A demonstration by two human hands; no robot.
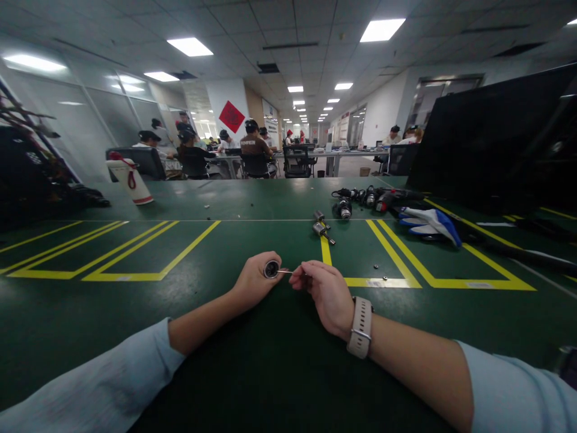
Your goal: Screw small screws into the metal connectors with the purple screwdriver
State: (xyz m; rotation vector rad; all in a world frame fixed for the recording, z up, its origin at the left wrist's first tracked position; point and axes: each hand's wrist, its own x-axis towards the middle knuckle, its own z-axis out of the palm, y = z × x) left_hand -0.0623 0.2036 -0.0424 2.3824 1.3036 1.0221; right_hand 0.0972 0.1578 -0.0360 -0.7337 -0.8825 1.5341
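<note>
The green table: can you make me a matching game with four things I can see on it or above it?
Things:
1. Round part
2. Watch strap
3. Glove
4. Bottle

Clues:
A. Has a row of holes
B. On the left of the table
C. In the left hand
D. Blue and white

Pairs: 1-C, 2-A, 3-D, 4-B

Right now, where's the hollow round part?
Head view, near centre: the hollow round part is in the left hand, left of the thin metal piece in the right hand.
</note>
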